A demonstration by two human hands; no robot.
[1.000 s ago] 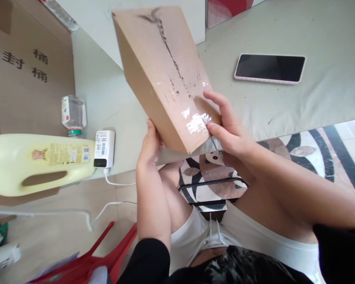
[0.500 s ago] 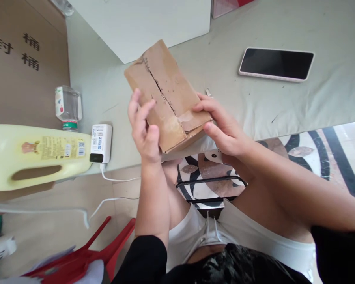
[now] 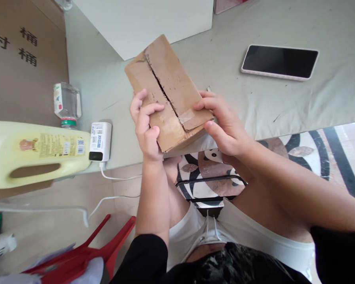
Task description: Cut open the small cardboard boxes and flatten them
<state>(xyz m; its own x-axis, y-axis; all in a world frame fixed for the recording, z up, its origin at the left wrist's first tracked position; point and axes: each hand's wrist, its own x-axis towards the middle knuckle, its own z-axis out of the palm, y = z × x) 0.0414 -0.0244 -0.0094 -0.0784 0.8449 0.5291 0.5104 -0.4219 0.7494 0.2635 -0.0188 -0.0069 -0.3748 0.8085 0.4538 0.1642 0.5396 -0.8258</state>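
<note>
A small brown cardboard box is tilted between my two hands, over the front edge of the cloth-covered table. Along its upper face runs a torn seam with a narrow dark gap between the flaps. My left hand grips the left side, its fingertips curled onto the flap. At the lower right corner, my right hand holds the box with fingers on top and the thumb by the end face. What is inside the box cannot be seen.
A phone lies on the tablecloth at right. At left are a yellow jug, a white power bank with a cable, a clear bottle and a large carton. Behind stands a white box; a red chair is lower left.
The seam gap on the box looks wider and darker. My left fingers have come down onto the flap from a looser hold. My right hand keeps its grip.
</note>
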